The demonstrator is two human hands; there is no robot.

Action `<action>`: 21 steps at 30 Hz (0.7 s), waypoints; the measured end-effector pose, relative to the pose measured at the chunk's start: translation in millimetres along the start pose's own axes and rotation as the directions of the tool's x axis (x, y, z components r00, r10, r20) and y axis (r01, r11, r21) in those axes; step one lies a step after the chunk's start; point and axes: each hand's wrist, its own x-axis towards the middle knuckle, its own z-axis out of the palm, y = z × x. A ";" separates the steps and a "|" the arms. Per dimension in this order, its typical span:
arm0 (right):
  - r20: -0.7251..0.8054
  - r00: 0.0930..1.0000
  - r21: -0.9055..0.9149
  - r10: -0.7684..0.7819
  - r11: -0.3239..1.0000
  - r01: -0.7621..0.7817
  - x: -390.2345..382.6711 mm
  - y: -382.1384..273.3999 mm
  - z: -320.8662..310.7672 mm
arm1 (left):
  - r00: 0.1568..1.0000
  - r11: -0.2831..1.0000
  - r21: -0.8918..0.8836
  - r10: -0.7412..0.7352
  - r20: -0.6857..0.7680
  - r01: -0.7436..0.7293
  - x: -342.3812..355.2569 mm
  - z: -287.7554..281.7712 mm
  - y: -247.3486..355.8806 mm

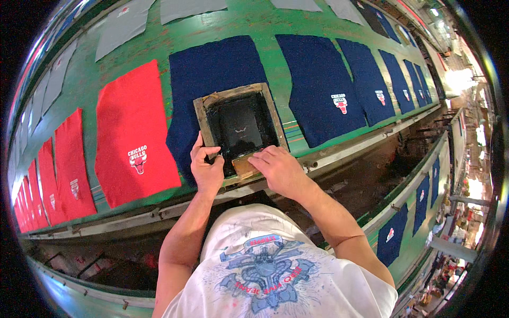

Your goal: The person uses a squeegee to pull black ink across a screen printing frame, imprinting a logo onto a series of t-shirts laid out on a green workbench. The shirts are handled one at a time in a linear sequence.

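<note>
Far left, at nine o'clock: a row of red cloths [74,164] laid flat on the green surface [159,47], the nearest [132,132] printed with a small white and red emblem. Grey cloths [122,24] beyond, toward eleven o'clock.

At centre: wooden screen frame [239,124] lying flat on a navy cloth [212,74], dark mesh inside, the near edge at the surface's front rail. Left hand [207,167] at the frame's seven o'clock corner, thumb and fingers curled onto the wood, closed on the frame rather than spread. Right hand [278,169] at five o'clock, fingers bent down over a squeegee [245,165] resting inside the near edge; grip looks closed on its wooden handle, though fingertips partly hidden.

Probably stiff and fairly light, the frame, with a taut mesh likely easy to tear and wet with ink, so likely slippery and messy inside. Best taken by the bare wooden rails at the near corners, never by the mesh. Cloth beneath soft and limp, apt to shift or lift with a sticky screen.

To the right, from one to three o'clock: more navy cloths [321,87], already bearing emblems, close alongside. Little spare room either side of the frame; fresh prints on both neighbours at risk of smudging. Further right, a second surface [419,233] with navy cloths [391,233].
</note>
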 end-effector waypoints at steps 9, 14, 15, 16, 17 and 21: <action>-0.344 0.841 0.012 0.418 0.897 -0.441 40.7 10.6 -0.2 | 0.999 0.983 -0.179 -0.035 -0.035 0.028 3.8 -1.3 -9.0; -0.426 0.752 -0.080 0.503 0.807 -0.585 72.0 22.2 27.0 | 1.000 0.990 -0.142 -0.010 -0.027 0.006 5.4 -3.9 -0.9; -0.423 0.754 -0.095 0.502 0.803 -0.588 75.3 24.5 29.0 | 1.000 0.988 -0.155 -0.004 -0.029 0.000 6.2 -4.6 -0.1; -0.415 0.753 -0.107 0.510 0.795 -0.597 78.9 26.4 30.2 | 1.000 0.995 -0.098 0.011 -0.023 -0.014 6.6 -5.9 0.4; -0.417 0.756 -0.122 0.504 0.794 -0.596 82.6 27.7 30.5 | 0.999 0.998 -0.052 0.031 -0.018 -0.032 7.5 -6.9 0.5; -0.353 0.758 -0.002 0.549 0.810 -0.587 96.6 30.0 22.9 | 1.000 1.000 -0.008 0.025 -0.018 -0.025 9.5 -8.2 -0.6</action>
